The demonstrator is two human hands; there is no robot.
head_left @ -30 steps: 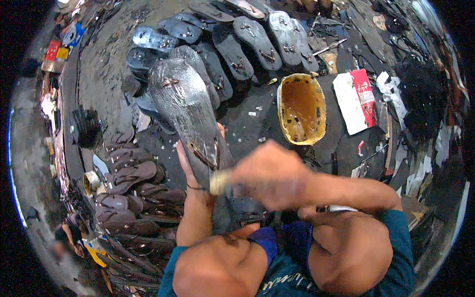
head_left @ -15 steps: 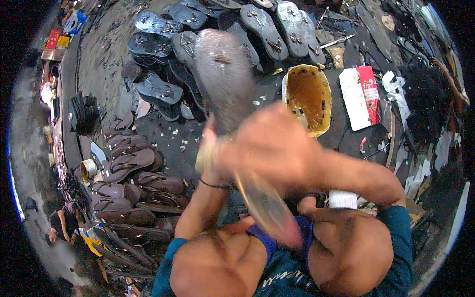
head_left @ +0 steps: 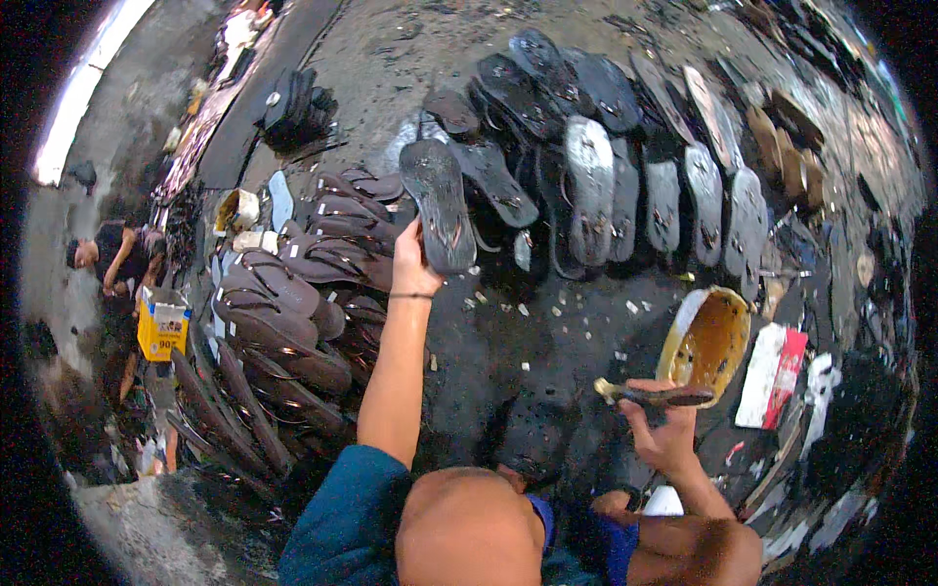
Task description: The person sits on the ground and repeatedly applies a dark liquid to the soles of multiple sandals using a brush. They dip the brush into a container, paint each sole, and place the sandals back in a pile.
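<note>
My left hand (head_left: 414, 262) reaches out at arm's length and grips one end of a dark flip-flop (head_left: 435, 195), whose underside faces up. The flip-flop's far end is close to other upturned dark flip-flops (head_left: 496, 181); I cannot tell if it rests on them. The sole partly hides my left fingers. My right hand (head_left: 664, 435) is closed on a brush (head_left: 669, 396) with a dark brown handle and a pale yellowish tip pointing left. Just beyond the brush stands a yellowish tub (head_left: 702, 337), smeared with amber stuff inside.
Brown strapped flip-flops (head_left: 283, 293) are piled left of my left forearm. Upturned soles (head_left: 591, 190) stand in rows at the far side. A white and red carton piece (head_left: 770, 376) lies right of the tub. Far left are a yellow box (head_left: 163, 327) and another person (head_left: 122, 259).
My hands have moved apart from the middle. The left has carried the flip-flop out to the far left; the right has drawn back beside the tub with the brush. The view has turned left.
</note>
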